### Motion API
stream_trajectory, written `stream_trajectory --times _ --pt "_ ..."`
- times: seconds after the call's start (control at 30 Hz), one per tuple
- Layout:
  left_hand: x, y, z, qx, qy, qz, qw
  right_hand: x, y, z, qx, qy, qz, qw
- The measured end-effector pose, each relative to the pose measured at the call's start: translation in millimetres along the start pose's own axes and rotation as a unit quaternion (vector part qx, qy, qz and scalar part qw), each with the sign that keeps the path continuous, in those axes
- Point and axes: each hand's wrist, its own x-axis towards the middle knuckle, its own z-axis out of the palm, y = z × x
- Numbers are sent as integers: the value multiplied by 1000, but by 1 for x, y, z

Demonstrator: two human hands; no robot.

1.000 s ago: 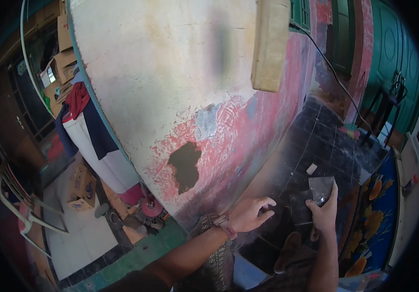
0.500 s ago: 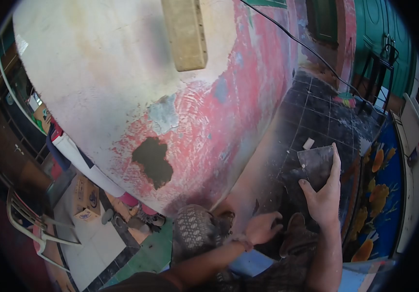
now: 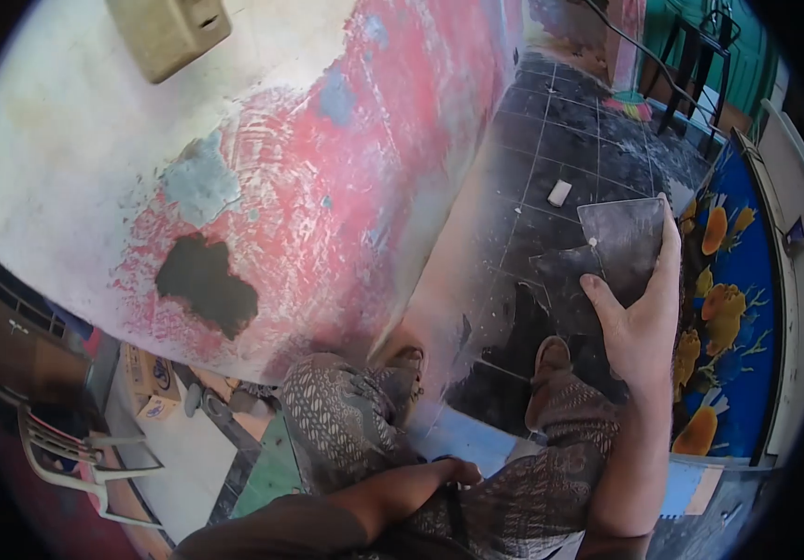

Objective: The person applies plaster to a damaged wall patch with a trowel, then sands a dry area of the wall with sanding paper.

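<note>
My right hand (image 3: 643, 331) is raised over the dark tiled floor, its thumb and fingers gripping a dark, flat rectangular sheet (image 3: 628, 233). The sheet's face looks dusty, and a darker piece overlaps its lower left side in this view. Down by my lap, against the patterned trousers (image 3: 346, 406), is my left hand (image 3: 461, 471), with its fingers mostly hidden. The wall (image 3: 327, 201) in front on the left has scraped pink and white paint, a grey smooth patch (image 3: 201, 177) and a dark rough patch (image 3: 208, 283).
A small pale block (image 3: 559, 193) lies on the black floor tiles (image 3: 551, 140). To the right leans a blue panel with orange fish (image 3: 733, 308). A pale chair (image 3: 94, 467) and a cardboard box (image 3: 148, 383) stand at lower left. Farther back is a black stool (image 3: 700, 56).
My left hand has drawn back from between the knees to my lap. The right hand still holds the sheet, slightly higher and farther right in view. The camera view has shifted right and down.
</note>
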Motion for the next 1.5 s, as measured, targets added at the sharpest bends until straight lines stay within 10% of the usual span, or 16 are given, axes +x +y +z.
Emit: stream_trajectory --times 0.17,0.53,0.9,1.5 --pt "-5 -11 -3 -407 -122 -191 885 0 0 -7 -49 6 -11 999" --pt "-76 -8 -162 -330 171 -168 913 34 -3 0 111 -121 93 982" --pt "-107 158 -376 -237 361 3 902 117 135 56 -117 -204 140 962" --pt "-47 86 -242 -229 157 -106 955 156 198 72 -97 -114 63 987"
